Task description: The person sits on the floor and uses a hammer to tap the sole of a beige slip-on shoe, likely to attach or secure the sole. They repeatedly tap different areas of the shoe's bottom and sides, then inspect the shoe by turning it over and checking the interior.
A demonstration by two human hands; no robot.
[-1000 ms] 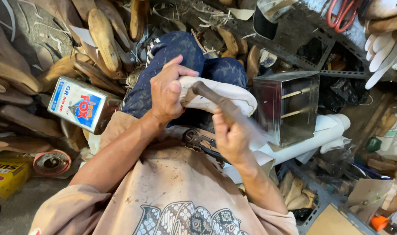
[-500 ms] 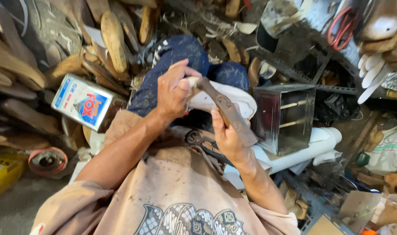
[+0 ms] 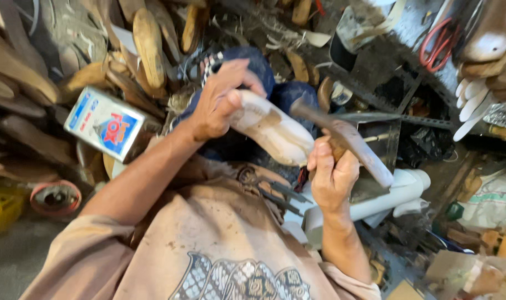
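Centre frame, the left hand clamps the pale, shoe-shaped last (stiff, likely smooth, best gripped mid-body); the right hand closes round a wooden-handled hammer.

The left hand grips the upper end of a shoe last held over the person's lap, above the knees. The right hand sits just right of the last and holds a hammer whose head lies beside the last's right edge. A pair of pincers rests on the lap below the last. A tin can lies left of the left forearm, among wooden lasts piled on the floor. A metal box stands right of the hammer, behind the right hand, with a roll beneath it. Scissors hang at the upper right corner, above a shelf rail
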